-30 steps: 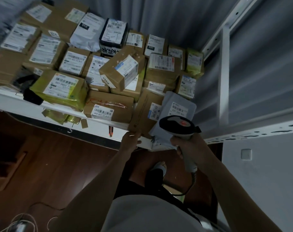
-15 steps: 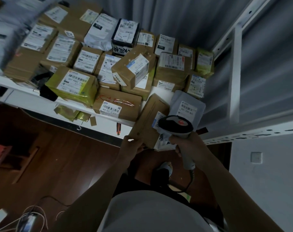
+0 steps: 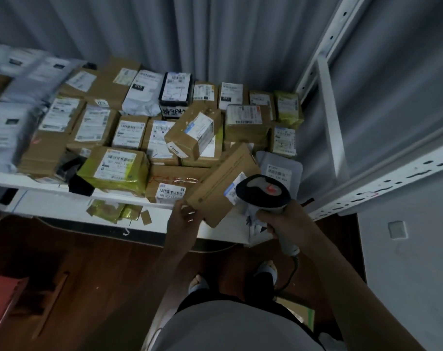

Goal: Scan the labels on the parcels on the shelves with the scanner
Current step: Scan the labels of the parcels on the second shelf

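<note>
My left hand [image 3: 183, 216] grips the near corner of a flat brown cardboard parcel [image 3: 221, 184], tilted up at the shelf's front edge. Its white label [image 3: 234, 189] faces right and is partly hidden behind the scanner. My right hand [image 3: 283, 220] holds the handle of a black and white scanner [image 3: 263, 192], whose head sits right beside that label. A grey mailer bag [image 3: 279, 168] lies just behind the scanner. Several other labelled boxes and bags cover the white shelf [image 3: 63, 201].
A yellow-taped box [image 3: 116, 171] and a brown box with red writing [image 3: 173, 184] sit at the shelf front, left of the held parcel. A white metal upright [image 3: 329, 117] and perforated rail [image 3: 382, 191] stand to the right. Dark wooden floor lies below.
The view has tilted up and the shelf now sits lower in frame. My left hand has lifted and tilted the brown parcel further; the scanner has stayed beside its label.
</note>
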